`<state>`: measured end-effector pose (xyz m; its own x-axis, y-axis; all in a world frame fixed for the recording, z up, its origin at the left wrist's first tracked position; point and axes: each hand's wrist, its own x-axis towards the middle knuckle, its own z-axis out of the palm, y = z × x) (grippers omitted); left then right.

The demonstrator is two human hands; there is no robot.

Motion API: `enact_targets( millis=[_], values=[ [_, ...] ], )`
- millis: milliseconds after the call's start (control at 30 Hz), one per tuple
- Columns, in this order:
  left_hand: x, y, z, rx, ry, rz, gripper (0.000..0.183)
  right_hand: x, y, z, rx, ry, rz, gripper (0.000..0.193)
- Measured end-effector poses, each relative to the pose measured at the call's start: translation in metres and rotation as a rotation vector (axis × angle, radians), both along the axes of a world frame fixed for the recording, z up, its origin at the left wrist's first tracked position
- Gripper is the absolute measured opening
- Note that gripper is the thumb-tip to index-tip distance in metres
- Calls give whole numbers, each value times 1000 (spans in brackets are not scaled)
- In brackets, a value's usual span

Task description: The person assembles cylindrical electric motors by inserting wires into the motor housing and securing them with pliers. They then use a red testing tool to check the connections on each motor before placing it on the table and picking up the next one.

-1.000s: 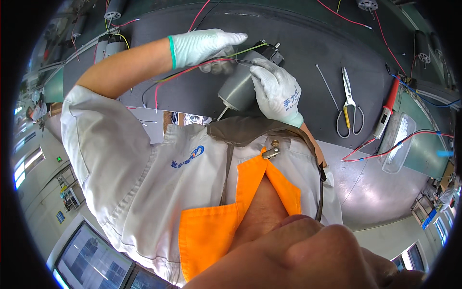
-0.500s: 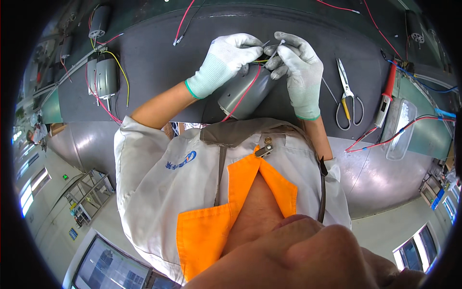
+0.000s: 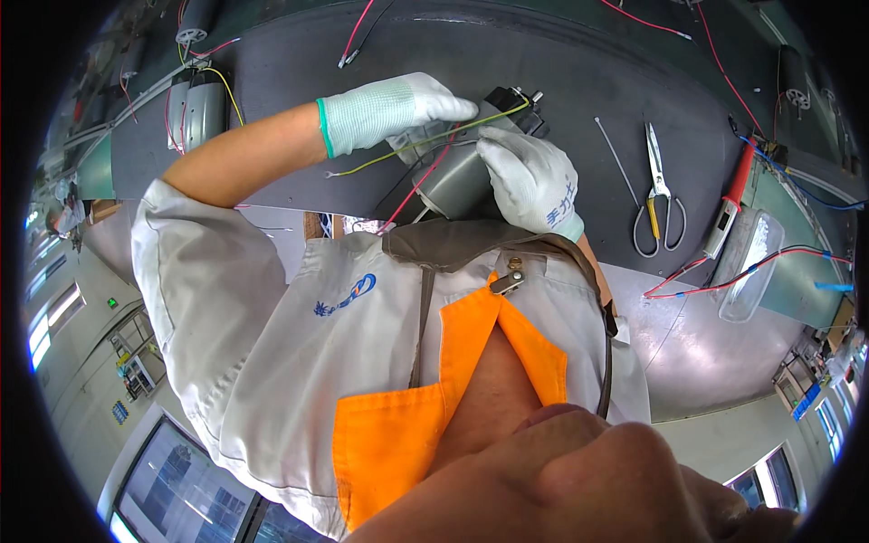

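Observation:
In front of my chest lies a grey cylindrical electric motor (image 3: 457,184), tilted, with its black end and shaft pointing away from me. My gloved left hand (image 3: 407,113) grips its left side, the fingers partly hidden behind it. My gloved right hand (image 3: 532,176) is closed on the right side near the black end, its fingertips over the wires. A yellow-green wire (image 3: 398,155) crosses the motor and runs out leftward to a terminal at its end. Along the casing a red wire (image 3: 432,172) trails toward me.
Right of the motor lie a thin grey rod-like strip (image 3: 615,158), scissors (image 3: 658,185) and a red-handled tool (image 3: 735,199) with a cable. Beyond them stands a clear plastic box (image 3: 749,262). More motors (image 3: 205,113) sit at the left; loose wires (image 3: 355,36) hang at the far side.
Both hands have come off the small pale piece by the wires and now hold the motor. The motor has turned, its black end showing, and the yellow-green wire now stretches left. My right hand moved nearer.

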<state>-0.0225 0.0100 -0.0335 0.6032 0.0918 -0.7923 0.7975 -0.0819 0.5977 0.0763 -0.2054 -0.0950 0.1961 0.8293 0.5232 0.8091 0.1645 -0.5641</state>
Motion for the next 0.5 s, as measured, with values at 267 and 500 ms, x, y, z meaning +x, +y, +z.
enact_targets(
  millis=[267,500],
  values=[
    [1,-24,15,20,-188,236,35,2,0,-5,23,110,-16,24],
    [10,-50,-14,183,-482,382,28,20,10,28,82,1449,-168,22]
  ],
)
